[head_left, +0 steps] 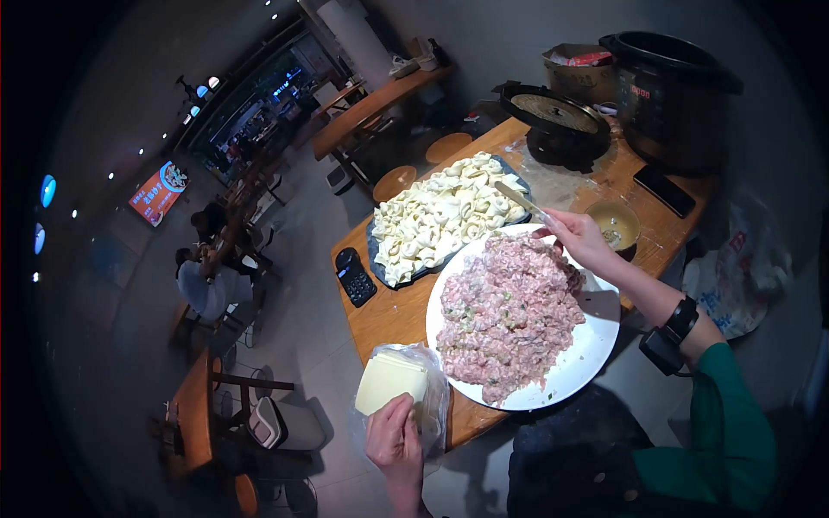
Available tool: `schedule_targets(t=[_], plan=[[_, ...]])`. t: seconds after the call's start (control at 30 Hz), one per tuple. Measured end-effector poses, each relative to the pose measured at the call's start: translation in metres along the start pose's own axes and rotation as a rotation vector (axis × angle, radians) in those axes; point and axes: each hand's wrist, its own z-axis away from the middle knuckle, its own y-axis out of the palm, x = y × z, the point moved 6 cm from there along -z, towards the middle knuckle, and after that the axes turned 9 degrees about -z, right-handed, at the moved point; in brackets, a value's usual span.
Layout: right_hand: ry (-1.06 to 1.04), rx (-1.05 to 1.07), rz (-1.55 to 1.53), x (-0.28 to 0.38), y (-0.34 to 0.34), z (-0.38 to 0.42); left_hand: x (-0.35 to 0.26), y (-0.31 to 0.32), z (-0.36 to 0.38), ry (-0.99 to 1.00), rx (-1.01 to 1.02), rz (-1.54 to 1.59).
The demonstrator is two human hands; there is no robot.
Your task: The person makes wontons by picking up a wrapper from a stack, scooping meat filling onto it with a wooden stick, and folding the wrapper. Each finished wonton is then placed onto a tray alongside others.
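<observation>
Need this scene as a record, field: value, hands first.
left hand: fingers on wrapper stack; grip on a single wrapper unclear
right hand: holds flat stick
plate: white, heaped with minced filling
dumplings: many, massed beside plate
bowl: near right hand
keypad device: left of dumplings
surface: wooden table

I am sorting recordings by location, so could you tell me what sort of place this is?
Probably a restaurant's dining area: a lit sign picturing food, several wooden tables and a large batch of folded dumplings suggest this.
</observation>
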Motion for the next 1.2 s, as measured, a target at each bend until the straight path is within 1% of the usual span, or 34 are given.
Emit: schedule_targets(t=[0.03,0.07,0.13,0.2,0.23,0.3,0.33,0.4,0.47,0.5,0.57,0.77,0.83,0.9,0.97,1.0,1.03,1.07,1.1,1.13,1.2], plan=[[-0.056,0.032,0.007,-0.004,-0.004,0.014,0.008,-0.004,-0.003,-0.025,0.006,-0.022],[-0.037,0.043,0.049,-0.002,-0.006,0.032,0.014,-0.003,-0.01,-0.002,0.068,-0.092],[-0.077,0.084,0.093,-0.007,-0.01,0.066,0.025,-0.002,-0.015,0.018,0.187,-0.204],[-0.078,0.111,0.135,-0.007,-0.012,0.099,0.029,0.0,-0.016,0.057,0.224,-0.19],[-0.067,0.112,0.144,-0.016,-0.017,0.112,0.032,0.0,-0.015,0.059,0.235,-0.187],[0.049,0.082,0.098,-0.018,-0.021,0.135,0.038,-0.004,-0.016,0.06,0.246,-0.19],[0.05,0.091,0.095,-0.017,-0.02,0.143,0.037,-0.004,-0.017,0.087,0.262,-0.185],[0.077,0.104,0.136,-0.016,-0.021,0.155,0.037,-0.003,-0.016,0.115,0.279,-0.177],[0.072,0.109,0.153,-0.014,-0.021,0.164,0.035,-0.003,-0.016,0.187,0.281,-0.202],[0.059,0.114,0.15,-0.013,-0.021,0.167,0.035,-0.005,-0.016,0.19,0.283,-0.199],[0.049,0.112,0.148,-0.012,-0.022,0.173,0.032,-0.006,-0.015,0.259,0.34,-0.24],[0.048,0.141,0.167,-0.012,-0.02,0.181,0.026,-0.002,-0.017,0.35,0.403,-0.34],[0.091,0.195,0.166,-0.011,-0.014,0.184,0.029,-0.002,-0.02,0.347,0.388,-0.291],[0.079,0.221,0.176,-0.01,-0.012,0.187,0.038,0.002,-0.022,0.345,0.374,-0.238],[0.032,0.26,0.2,-0.011,-0.009,0.19,0.087,0.014,-0.019,-0.391,0.466,0.318],[0.039,0.242,0.208,-0.013,-0.011,0.19,0.1,0.013,-0.023,-0.497,0.366,0.432],[-0.115,0.284,0.322,-0.006,-0.008,0.19,0.109,0.013,-0.027,-0.603,0.27,0.551],[-0.261,0.323,0.445,0.003,-0.006,0.194,0.107,0.012,-0.031,-0.586,0.146,0.798],[-0.302,0.302,0.494,0.011,-0.005,0.195,0.115,0.015,-0.029,-0.718,0.048,1.065],[-0.406,0.295,0.6,0.013,-0.005,0.196,0.119,0.018,-0.025,-0.794,-0.018,1.268],[-0.471,0.315,0.744,0.016,-0.006,0.197,0.09,0.016,-0.024,-0.701,0.07,1.701]])
